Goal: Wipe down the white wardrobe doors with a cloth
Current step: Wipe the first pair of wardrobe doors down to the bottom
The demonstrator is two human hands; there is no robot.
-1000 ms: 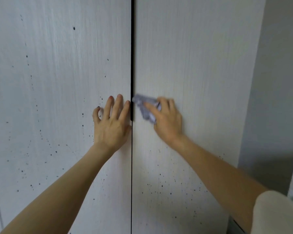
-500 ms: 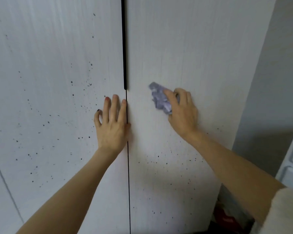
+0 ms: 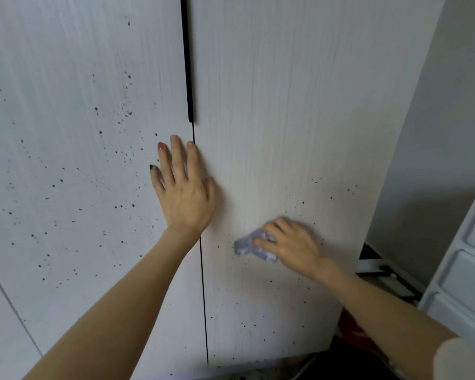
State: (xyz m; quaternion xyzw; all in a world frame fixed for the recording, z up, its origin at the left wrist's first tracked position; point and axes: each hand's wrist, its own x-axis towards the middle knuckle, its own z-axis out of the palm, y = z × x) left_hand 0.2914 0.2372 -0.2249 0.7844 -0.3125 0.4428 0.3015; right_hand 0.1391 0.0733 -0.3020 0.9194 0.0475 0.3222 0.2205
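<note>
Since half a second ago the right hand [image 3: 291,246] has dropped well down the right door [image 3: 299,119], from about level with the left hand's fingers to below the left wrist, taking the cloth [image 3: 254,246] with it. It's a bit motion-blurred, but you can see the fingers curled over the crumpled pale purple cloth, pushing it against the door among a scatter of dark specks [image 3: 303,202].

Left hand [image 3: 183,187] hasn't really shifted: flat on the left door [image 3: 66,133], fingers straight and lightly spread, right at the seam between the two doors, thumb just over onto the right door. Its fingertips sit a little below the end of the black handle strip [image 3: 187,64] that runs up the gap.

Left door is way dirtier, with dark spots all over the middle and lower part. On the right door the upper part looks clean, and the specks are all lower down, around and below the cloth.

Off to the right there's a grey wall [image 3: 450,119] and the corner of a white plastic drawer unit [image 3: 466,267], plus something red [image 3: 351,330] on the floor near the wardrobe's bottom corner; can't tell what.
</note>
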